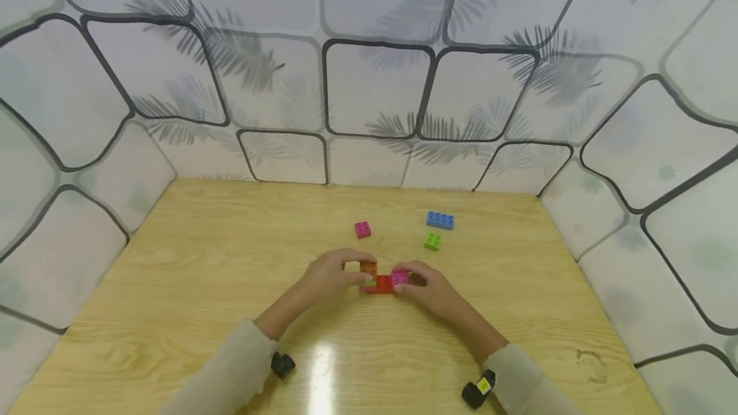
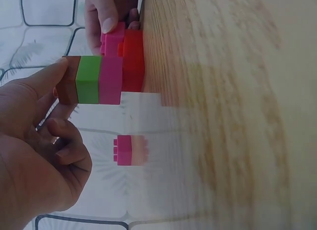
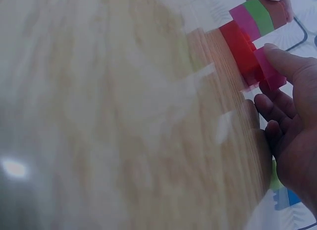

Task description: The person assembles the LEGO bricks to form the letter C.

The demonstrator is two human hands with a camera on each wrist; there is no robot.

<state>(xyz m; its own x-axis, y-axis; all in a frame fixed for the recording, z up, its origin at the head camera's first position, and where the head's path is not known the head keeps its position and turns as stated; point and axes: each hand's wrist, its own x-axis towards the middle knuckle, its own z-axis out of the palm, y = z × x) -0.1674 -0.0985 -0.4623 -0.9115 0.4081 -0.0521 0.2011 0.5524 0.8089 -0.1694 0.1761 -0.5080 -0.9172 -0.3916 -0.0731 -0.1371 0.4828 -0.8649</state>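
My left hand (image 1: 333, 276) pinches an orange-brown building brick (image 1: 368, 268) between thumb and fingers. Below it come a green brick (image 2: 88, 80) and a pink brick (image 2: 110, 80), all stacked together. This stack is at the left end of a long red brick (image 1: 383, 284) lying on the table, its pink underside right at the red brick's top. At the red brick's other end, my right hand (image 1: 436, 288) grips a second pink brick (image 1: 400, 276) with thumb and fingers. That pink brick sits on top of the red one.
Beyond the hands on the wooden table (image 1: 230, 235) lie a loose pink brick (image 1: 362, 230), a light green brick (image 1: 433, 241) and a longer blue brick (image 1: 441, 220). Patterned fabric walls (image 1: 375, 88) rise at the back and both sides.
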